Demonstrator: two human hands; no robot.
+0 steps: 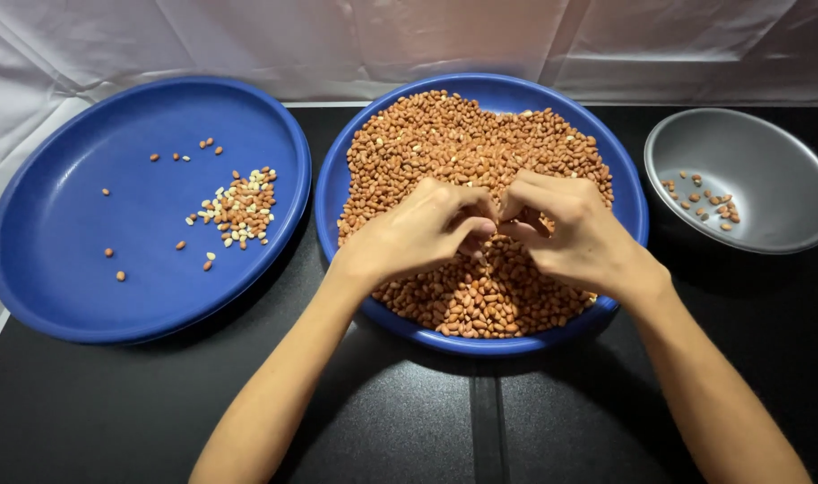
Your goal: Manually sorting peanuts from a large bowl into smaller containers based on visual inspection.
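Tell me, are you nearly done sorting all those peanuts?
Not nearly. A small heap of peanuts already lies on the left blue plate, and a few more sit in the grey bowl. Both the left hand and the right hand are pinching at nuts over the middle blue plate. That plate is heaped with peanuts, so most look left to go through.

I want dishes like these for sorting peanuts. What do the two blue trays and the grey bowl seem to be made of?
The blue trays look like glossy plastic: uniform colour, soft highlights on the rims. The grey bowl looks like metal with a dull brushed sheen, though matte plastic can't be ruled out.
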